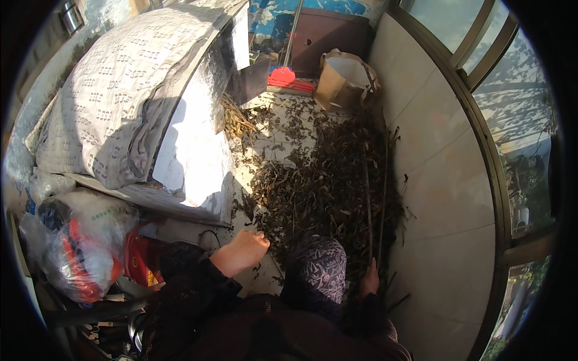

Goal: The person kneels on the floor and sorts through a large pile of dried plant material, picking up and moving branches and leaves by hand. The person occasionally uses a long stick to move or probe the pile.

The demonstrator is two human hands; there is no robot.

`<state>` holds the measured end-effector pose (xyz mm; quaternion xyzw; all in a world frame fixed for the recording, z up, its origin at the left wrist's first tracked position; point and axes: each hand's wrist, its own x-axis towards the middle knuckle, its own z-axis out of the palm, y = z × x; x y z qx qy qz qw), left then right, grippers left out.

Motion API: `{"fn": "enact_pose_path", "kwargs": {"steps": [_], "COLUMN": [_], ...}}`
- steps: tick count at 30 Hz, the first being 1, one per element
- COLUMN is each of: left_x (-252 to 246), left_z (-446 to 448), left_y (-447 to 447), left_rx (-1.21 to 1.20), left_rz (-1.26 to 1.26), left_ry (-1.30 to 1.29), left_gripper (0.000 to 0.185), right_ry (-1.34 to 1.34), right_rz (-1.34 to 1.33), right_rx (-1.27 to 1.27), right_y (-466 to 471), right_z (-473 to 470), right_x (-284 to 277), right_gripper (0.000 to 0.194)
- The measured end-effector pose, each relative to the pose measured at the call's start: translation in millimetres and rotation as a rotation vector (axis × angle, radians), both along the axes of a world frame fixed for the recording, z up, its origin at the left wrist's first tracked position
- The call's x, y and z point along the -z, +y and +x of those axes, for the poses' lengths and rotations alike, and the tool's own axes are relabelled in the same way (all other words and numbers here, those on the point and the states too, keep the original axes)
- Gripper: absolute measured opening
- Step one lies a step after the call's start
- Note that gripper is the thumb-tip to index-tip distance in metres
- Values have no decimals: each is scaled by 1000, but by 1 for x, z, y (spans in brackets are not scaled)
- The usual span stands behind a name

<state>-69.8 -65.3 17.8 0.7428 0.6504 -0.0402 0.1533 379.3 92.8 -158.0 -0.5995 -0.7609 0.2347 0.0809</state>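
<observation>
My right hand (370, 280) is closed round the near end of a long thin stick (369, 212), which reaches away over a heap of dried dark leaves and stalks (316, 180). A second thin stick runs close beside it, near the wall. Over the floor at the heap's near left edge is my left hand (241, 253), back up and fingers curled. Whatever may lie under those fingers is hidden. Between my hands shows a dark patterned cloth (323, 266), apparently over my knee.
A white cabinet (198, 158) with patterned cloth (113, 85) on top stands left. Stuffed plastic bags (86, 243) and a red box (143, 259) lie near left. Behind the heap are a paper bag (336, 88) and a red broom head (286, 79). A tiled wall (442, 180) bounds the right.
</observation>
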Motion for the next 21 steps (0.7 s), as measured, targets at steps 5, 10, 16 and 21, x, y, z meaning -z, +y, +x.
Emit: {"fn": "enact_pose_path", "kwargs": {"steps": [5, 10, 16, 21], "left_x": [-1, -1, -3, -3], "left_z": [-3, -2, -7, -13], "left_y": [1, 4, 8, 14], "left_rx": [-4, -38, -38, -64], "left_rz": [-164, -151, -147, -148], "left_ry": [48, 43, -40, -67], "left_gripper": [18, 16, 21, 25], "right_ry": [-201, 95, -10, -88], "right_rz": [79, -153, -336, -458], "right_rx": [-168, -190, -81, -62], "right_y": [45, 98, 176, 217], "right_z": [-39, -139, -260, -341], "right_x": [37, 46, 52, 53], "right_gripper": [48, 65, 95, 107]}}
